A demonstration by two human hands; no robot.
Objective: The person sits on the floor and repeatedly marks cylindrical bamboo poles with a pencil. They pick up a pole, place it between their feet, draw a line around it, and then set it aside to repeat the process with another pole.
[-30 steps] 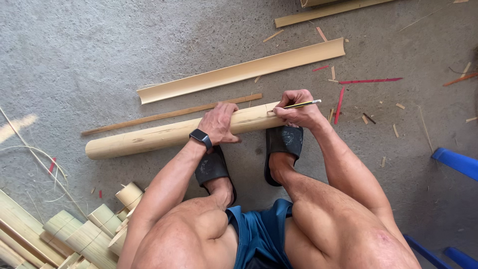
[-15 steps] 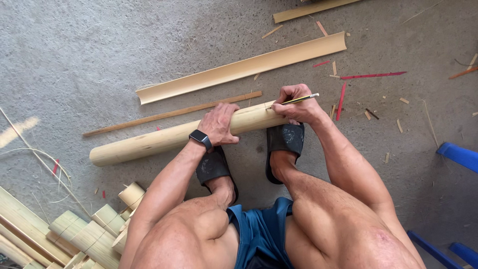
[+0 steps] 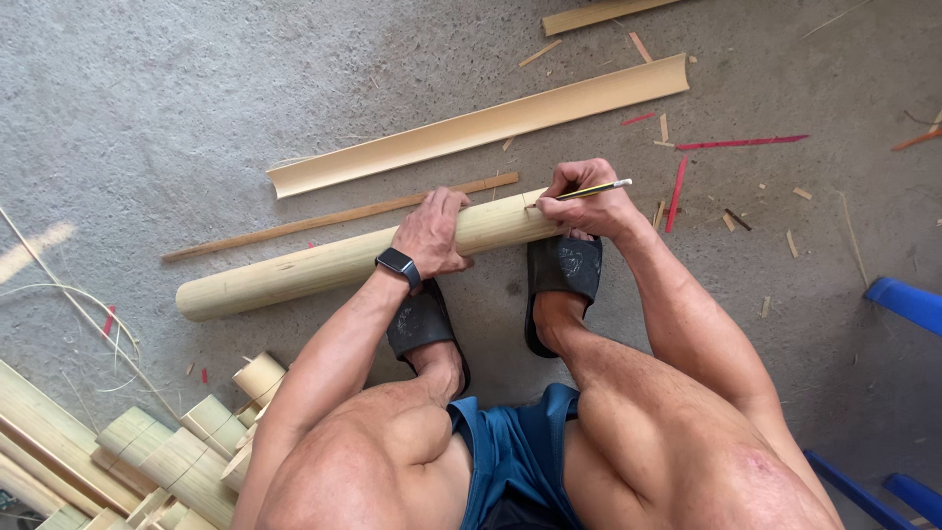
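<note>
We see the left hand (image 3: pixel 433 233) pressed down over the bamboo pole (image 3: pixel 324 265), gripping it, while the right hand (image 3: pixel 587 199) pinches a pencil (image 3: pixel 587 190) with its tip on the pole's right end. The pole lies slantwise on the floor (image 3: pixel 196 98) just in front of two black sandals (image 3: pixel 561 270). Beyond it lie a thin stick (image 3: pixel 334 218) and a split half-pole (image 3: pixel 481 125); cut bamboo pieces (image 3: pixel 177 451) pile at the floor's lower left corner.

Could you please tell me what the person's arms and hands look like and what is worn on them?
Both arms are bare, with no sleeves or gloves. The left hand has a black smartwatch with a dark rectangular face and a black strap at its wrist. The right hand and its wrist carry nothing: no watch, band or ring shows.
</note>
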